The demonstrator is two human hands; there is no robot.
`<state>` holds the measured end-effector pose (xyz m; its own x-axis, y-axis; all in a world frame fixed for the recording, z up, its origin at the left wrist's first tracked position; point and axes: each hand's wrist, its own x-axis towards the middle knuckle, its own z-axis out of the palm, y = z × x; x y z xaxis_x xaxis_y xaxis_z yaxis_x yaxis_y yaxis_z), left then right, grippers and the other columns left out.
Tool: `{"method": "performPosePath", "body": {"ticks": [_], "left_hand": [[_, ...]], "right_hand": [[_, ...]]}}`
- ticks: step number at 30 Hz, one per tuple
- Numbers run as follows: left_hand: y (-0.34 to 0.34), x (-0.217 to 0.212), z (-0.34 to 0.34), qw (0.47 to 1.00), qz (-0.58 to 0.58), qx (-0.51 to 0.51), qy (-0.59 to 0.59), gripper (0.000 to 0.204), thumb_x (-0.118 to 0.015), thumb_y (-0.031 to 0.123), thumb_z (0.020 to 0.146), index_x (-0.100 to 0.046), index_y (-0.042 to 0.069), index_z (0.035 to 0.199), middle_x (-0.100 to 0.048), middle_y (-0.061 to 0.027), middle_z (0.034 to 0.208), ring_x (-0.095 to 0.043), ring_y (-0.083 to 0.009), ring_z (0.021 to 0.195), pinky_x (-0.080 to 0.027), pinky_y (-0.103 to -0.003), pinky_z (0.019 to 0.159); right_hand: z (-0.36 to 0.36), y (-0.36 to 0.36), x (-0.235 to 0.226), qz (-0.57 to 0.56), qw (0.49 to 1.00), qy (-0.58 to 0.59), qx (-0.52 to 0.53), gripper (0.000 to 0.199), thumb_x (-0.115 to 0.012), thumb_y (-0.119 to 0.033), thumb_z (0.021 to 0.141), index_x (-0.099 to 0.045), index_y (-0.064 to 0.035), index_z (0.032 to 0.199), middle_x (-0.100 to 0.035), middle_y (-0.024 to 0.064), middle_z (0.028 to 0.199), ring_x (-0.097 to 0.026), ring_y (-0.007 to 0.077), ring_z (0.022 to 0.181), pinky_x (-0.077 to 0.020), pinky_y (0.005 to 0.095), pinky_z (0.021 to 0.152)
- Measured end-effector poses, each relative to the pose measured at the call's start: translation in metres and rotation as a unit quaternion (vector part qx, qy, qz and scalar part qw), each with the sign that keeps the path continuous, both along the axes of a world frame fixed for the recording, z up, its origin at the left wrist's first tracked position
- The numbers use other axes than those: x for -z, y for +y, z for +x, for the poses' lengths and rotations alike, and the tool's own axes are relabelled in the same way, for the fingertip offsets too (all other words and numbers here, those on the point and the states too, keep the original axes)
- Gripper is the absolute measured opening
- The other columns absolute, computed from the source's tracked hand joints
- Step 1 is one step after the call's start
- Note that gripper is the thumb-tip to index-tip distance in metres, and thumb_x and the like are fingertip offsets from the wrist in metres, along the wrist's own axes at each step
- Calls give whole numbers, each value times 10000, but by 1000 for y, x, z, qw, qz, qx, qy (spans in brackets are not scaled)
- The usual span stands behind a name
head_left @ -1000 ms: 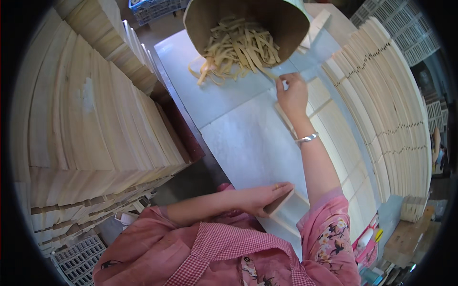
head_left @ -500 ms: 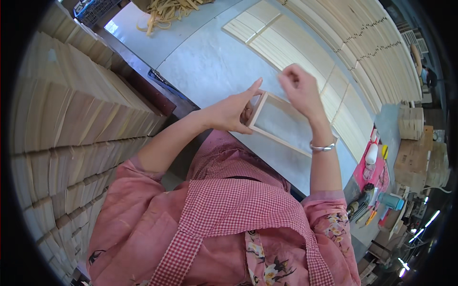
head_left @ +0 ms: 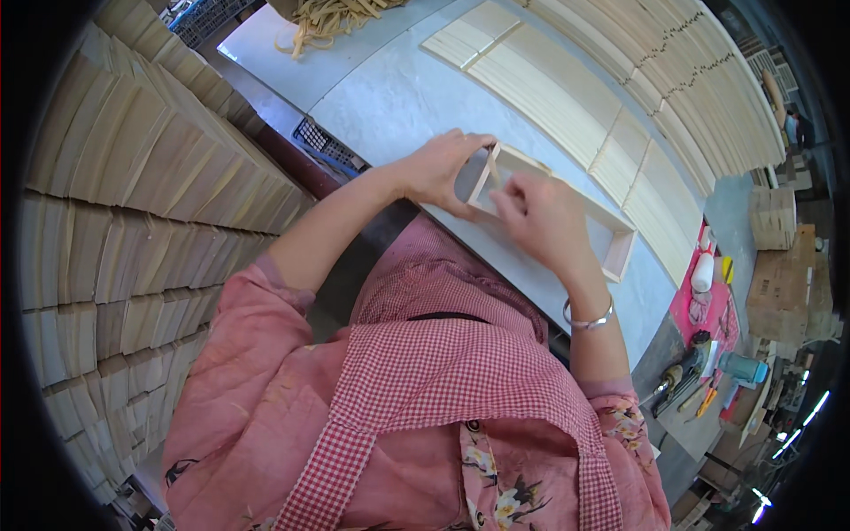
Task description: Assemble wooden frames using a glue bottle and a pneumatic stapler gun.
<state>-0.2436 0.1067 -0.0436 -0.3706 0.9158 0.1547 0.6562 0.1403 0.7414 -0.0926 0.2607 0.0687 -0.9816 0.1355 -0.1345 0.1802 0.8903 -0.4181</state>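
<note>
A shallow rectangular wooden frame (head_left: 621, 254) lies on the table near its front edge, slanting from my left hand down to the right. My left hand (head_left: 440, 173) grips its left end, thumb and fingers curved around the end piece. Over the frame's near side, my right hand (head_left: 544, 217) has its fingers curled in close to that left end. A short tan strip shows just beyond its fingertips, against the left end; whether the fingers hold it is hidden. Part of the frame's near rail is hidden behind my right hand and wrist.
Flat pale wooden panels (head_left: 549, 84) lie beyond the frame, with long stacked wooden strips (head_left: 660, 66) behind. Tan looped bands (head_left: 329, 22) are heaped at the far left. Tall wood stacks (head_left: 133, 168) stand at my left. Tools and a white bottle (head_left: 702, 273) lie at right.
My right hand has come down and left, from above the far rail to the frame's left end. The frame has turned and tilted slightly. My left hand stays on its end.
</note>
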Motion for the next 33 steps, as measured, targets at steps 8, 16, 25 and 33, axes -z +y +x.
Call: {"method": "performPosePath", "body": {"ticks": [8, 16, 25, 33], "left_hand": [[23, -3, -8, 995, -1, 27, 93, 1039, -936, 398, 529, -471, 40, 1386, -592, -158, 1277, -556, -351, 1091, -453, -426, 992], [5, -6, -5, 1000, 0, 9, 15, 1101, -951, 253, 520, -438, 30, 1468, -591, -161, 1254, -574, -304, 1042, -457, -409, 993], [12, -14, -3, 998, -57, 0, -26, 1106, -940, 238, 527, -428, 45, 1489, -588, -147, 1264, -557, -300, 1069, -437, -402, 1023], [2, -18, 1, 996, -23, 37, 74, 849, -823, 267, 731, -474, 1, 1458, -606, -136, 1296, -559, -272, 1068, -459, -354, 973]], "right_hand": [[63, -38, 66, 15, 993, 113, -29, 146, -629, -139, 920, -693, -42, 1007, -683, 100, 897, -648, 317, 717, -495, 383, 630], [203, 86, 67, 100, 954, 208, 188, 251, -662, -21, 864, -702, -11, 1112, -661, 78, 848, -495, 194, 571, -448, 294, 558], [172, 167, 72, -18, 960, 154, 231, 570, -674, 24, 781, -565, -9, 1339, -609, 118, 1135, -536, 183, 733, -481, 280, 663], [181, 152, 112, -134, 939, 233, 213, 499, -593, 90, 789, -570, -8, 1278, -555, 86, 1021, -546, 200, 847, -467, 290, 766]]}}
